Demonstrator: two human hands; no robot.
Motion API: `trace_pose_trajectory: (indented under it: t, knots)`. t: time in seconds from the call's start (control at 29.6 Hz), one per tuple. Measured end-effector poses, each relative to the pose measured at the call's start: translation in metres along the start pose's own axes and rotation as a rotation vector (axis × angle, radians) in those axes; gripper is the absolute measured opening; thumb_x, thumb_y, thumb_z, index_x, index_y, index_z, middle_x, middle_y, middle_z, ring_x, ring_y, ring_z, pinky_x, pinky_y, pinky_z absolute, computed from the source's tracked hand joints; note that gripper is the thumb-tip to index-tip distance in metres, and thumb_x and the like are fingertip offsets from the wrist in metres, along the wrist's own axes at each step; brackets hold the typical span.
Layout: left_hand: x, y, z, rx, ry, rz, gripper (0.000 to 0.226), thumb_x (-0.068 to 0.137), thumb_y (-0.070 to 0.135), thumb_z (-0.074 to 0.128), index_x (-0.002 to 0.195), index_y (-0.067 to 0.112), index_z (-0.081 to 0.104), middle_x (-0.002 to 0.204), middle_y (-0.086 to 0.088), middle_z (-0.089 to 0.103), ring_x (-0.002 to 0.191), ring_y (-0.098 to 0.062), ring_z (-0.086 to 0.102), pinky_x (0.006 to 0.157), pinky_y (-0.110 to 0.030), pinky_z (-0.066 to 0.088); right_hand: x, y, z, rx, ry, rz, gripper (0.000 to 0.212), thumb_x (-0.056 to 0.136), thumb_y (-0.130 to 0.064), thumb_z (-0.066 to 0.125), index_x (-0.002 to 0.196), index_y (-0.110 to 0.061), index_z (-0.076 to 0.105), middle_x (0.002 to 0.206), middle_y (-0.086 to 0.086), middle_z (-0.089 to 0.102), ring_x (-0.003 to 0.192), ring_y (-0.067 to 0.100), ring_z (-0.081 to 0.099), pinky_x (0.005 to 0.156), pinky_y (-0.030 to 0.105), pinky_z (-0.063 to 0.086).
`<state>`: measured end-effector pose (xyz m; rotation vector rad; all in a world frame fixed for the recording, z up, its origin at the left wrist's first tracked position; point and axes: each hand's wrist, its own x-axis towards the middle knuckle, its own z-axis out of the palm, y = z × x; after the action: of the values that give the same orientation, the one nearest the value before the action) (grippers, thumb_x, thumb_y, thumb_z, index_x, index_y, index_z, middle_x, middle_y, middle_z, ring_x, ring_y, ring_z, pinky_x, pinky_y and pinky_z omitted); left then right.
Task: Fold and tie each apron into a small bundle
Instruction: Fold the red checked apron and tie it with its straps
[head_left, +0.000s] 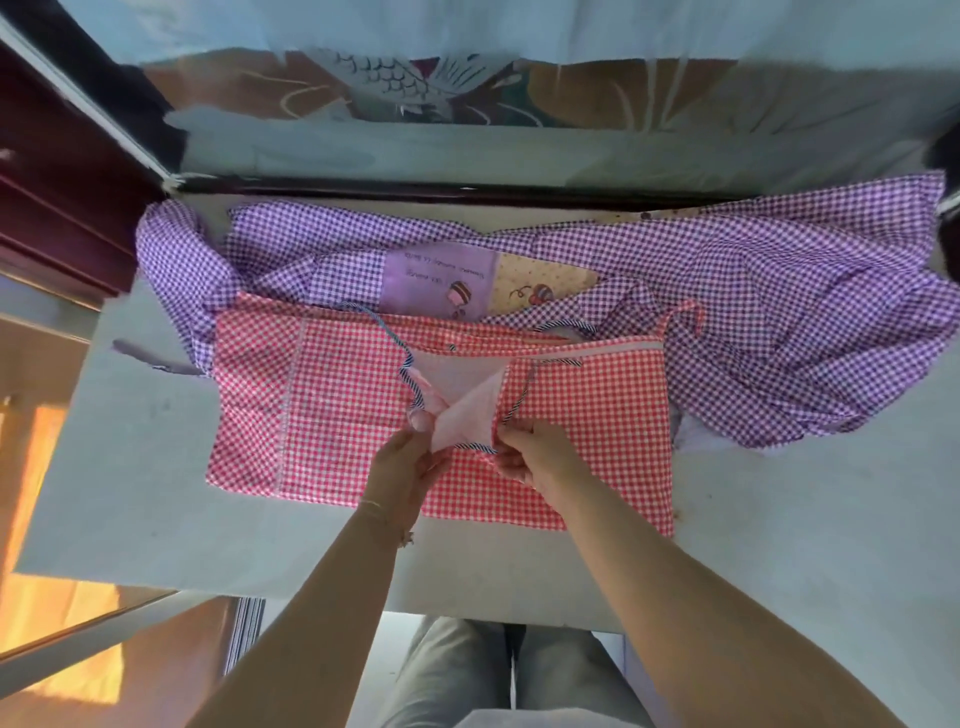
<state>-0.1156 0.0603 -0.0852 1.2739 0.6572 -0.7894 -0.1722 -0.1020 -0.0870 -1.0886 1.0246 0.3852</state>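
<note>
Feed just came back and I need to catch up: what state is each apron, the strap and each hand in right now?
Red checked apron: spread flat on the table, partly folded, pale underside showing at the middle, not tied.
Purple checked apron: rumpled and unfolded behind the red one, partly under it.
Striped strap: loose, untied.
Left hand: pinching the pale flap's left corner.
Right hand: pinching the flap's right edge.

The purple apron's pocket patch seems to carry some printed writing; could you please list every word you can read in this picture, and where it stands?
Lilac pocket patch on the purple gingham apron: two lines of small print, upside down to the camera, too small and blurred to read.
Red gingham apron: no text.
Nothing else readable.
</note>
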Motion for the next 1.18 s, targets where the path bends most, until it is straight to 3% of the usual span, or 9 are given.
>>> trace_pose_trajectory:
  t: [0.17, 0.34, 0.47, 0.57, 0.68, 0.78, 0.91, 1.05, 1.18]
  knots:
    - [0.010, 0.021, -0.014, 0.117, 0.022, -0.087, 0.017, 0.092, 0.008, 0.059, 0.106, -0.002, 0.062, 0.074, -0.008, 0.063, 0.056, -0.013, 0.052, 0.040, -0.019, 0.046, 0.000, -0.016, 0.030, 0.058, 0.143, 0.033, 0.013, 0.092, -0.004, 0.050, 0.088, 0.000, 0.061, 0.066, 0.013, 0.062, 0.050, 0.017, 0.062, 0.059, 0.035, 0.057]
    - [0.026, 0.048, -0.026, 0.225, 0.093, -0.306, 0.011, 0.094, 0.019, 0.057, 0.091, 0.010, 0.062, 0.050, 0.003, 0.049, 0.031, -0.002, 0.036, 0.030, -0.011, 0.029, -0.015, -0.039, 0.059, 0.109, 0.058, -0.201, 0.011, 0.098, -0.010, 0.047, 0.099, 0.000, 0.053, 0.078, 0.012, 0.065, 0.065, 0.018, 0.066, 0.065, 0.031, 0.058]
    - [0.020, 0.071, -0.034, -0.222, -0.100, -0.477, 0.024, 0.097, 0.017, 0.044, 0.079, 0.007, 0.058, 0.048, 0.000, 0.061, 0.033, -0.003, 0.051, 0.031, -0.013, 0.042, -0.007, -0.028, 0.058, -0.577, 0.179, -0.751, 0.014, 0.098, -0.016, 0.048, 0.110, -0.014, 0.055, 0.103, -0.001, 0.065, 0.094, 0.010, 0.063, 0.084, 0.022, 0.052]
    - [0.018, 0.084, -0.041, -0.455, -0.271, -0.390, 0.029, 0.087, 0.005, 0.042, 0.100, -0.006, 0.065, 0.083, -0.013, 0.074, 0.060, -0.017, 0.071, 0.052, -0.023, 0.057, 0.005, -0.018, 0.047, -1.074, 0.206, -1.027, 0.037, 0.086, -0.007, 0.057, 0.122, -0.017, 0.055, 0.121, -0.002, 0.060, 0.118, 0.016, 0.052, 0.108, 0.035, 0.038]
    - [0.022, 0.087, -0.042, 0.093, -0.315, -0.186, 0.033, 0.089, 0.002, 0.053, 0.123, 0.003, 0.054, 0.107, -0.012, 0.068, 0.080, -0.021, 0.068, 0.063, -0.030, 0.058, 0.017, -0.022, 0.046, -1.301, 0.170, -0.924, 0.044, 0.087, -0.017, 0.059, 0.129, -0.022, 0.048, 0.134, -0.003, 0.051, 0.132, 0.019, 0.040, 0.117, 0.049, 0.020]
    - [0.029, 0.081, -0.033, 0.716, -0.160, 0.121, 0.046, 0.084, 0.011, 0.070, 0.126, 0.018, 0.052, 0.111, -0.003, 0.063, 0.091, -0.015, 0.060, 0.073, -0.026, 0.050, 0.033, -0.040, 0.049, -1.302, 0.258, -0.824, 0.025, 0.095, -0.030, 0.052, 0.119, -0.021, 0.056, 0.121, -0.003, 0.059, 0.120, 0.021, 0.050, 0.112, 0.042, 0.026]
    - [0.040, 0.078, -0.021, 0.739, -0.070, 0.303, 0.015, 0.089, 0.022, 0.065, 0.093, 0.008, 0.067, 0.094, -0.010, 0.070, 0.083, -0.020, 0.061, 0.072, -0.021, 0.048, 0.052, -0.066, 0.054, -1.307, 0.253, -0.720, 0.023, 0.099, -0.036, 0.046, 0.100, -0.019, 0.062, 0.102, -0.001, 0.066, 0.099, 0.023, 0.059, 0.096, 0.041, 0.040]
    - [0.054, 0.084, -0.017, 0.535, 0.033, 0.242, 0.036, 0.089, 0.039, 0.064, 0.064, 0.016, 0.052, 0.060, 0.001, 0.050, 0.059, -0.014, 0.043, 0.059, -0.021, 0.038, 0.063, -0.079, 0.049, -1.268, 0.298, -0.641, 0.034, 0.097, -0.046, 0.045, 0.104, -0.017, 0.061, 0.106, 0.003, 0.061, 0.107, 0.026, 0.055, 0.097, 0.043, 0.042]
    - [0.074, 0.086, -0.015, 0.751, 0.115, 0.229, 0.026, 0.090, 0.038, 0.062, 0.089, 0.012, 0.062, 0.086, -0.001, 0.063, 0.080, -0.018, 0.057, 0.073, -0.027, 0.047, 0.068, -0.074, 0.039, -1.417, 0.325, -0.549, 0.042, 0.095, -0.052, 0.042, 0.124, -0.023, 0.050, 0.131, 0.004, 0.050, 0.127, 0.026, 0.042, 0.111, 0.045, 0.028]
